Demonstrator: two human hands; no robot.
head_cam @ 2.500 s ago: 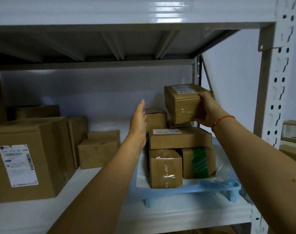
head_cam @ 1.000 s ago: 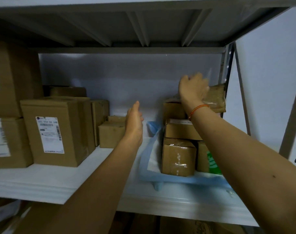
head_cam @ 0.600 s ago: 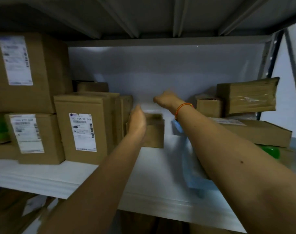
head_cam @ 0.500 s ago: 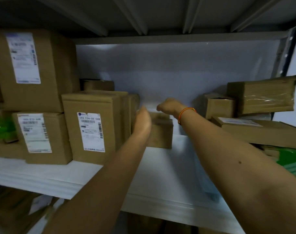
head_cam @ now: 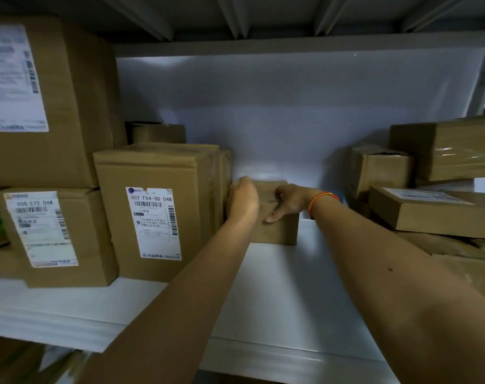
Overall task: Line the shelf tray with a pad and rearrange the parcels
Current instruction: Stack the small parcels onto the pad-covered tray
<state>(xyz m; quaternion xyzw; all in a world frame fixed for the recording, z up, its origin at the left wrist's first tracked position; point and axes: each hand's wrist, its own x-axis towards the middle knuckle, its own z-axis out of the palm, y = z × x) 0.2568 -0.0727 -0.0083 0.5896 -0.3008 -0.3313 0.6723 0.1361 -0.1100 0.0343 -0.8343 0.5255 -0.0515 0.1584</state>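
A small brown cardboard parcel [head_cam: 277,231] stands at the back middle of the white shelf [head_cam: 277,300]. My left hand [head_cam: 242,202] curls round its upper left corner. My right hand [head_cam: 289,202], with an orange band at the wrist, grips its top from the right, thumb down the front face. At the right edge, a stack of parcels [head_cam: 429,214] carries a tape-wrapped parcel [head_cam: 451,149] on top. The tray and pad under that stack are out of sight.
Tall labelled cartons [head_cam: 158,214] stand directly left of the small parcel, with larger stacked cartons [head_cam: 41,106] further left. The upper shelf's metal underside [head_cam: 263,20] hangs overhead. A white back wall [head_cam: 277,112] closes the bay.
My right hand let go of the tape-wrapped parcel on the right stack and swung left. Both hands have now taken hold of the small parcel at the back. The view shifted left and closer.
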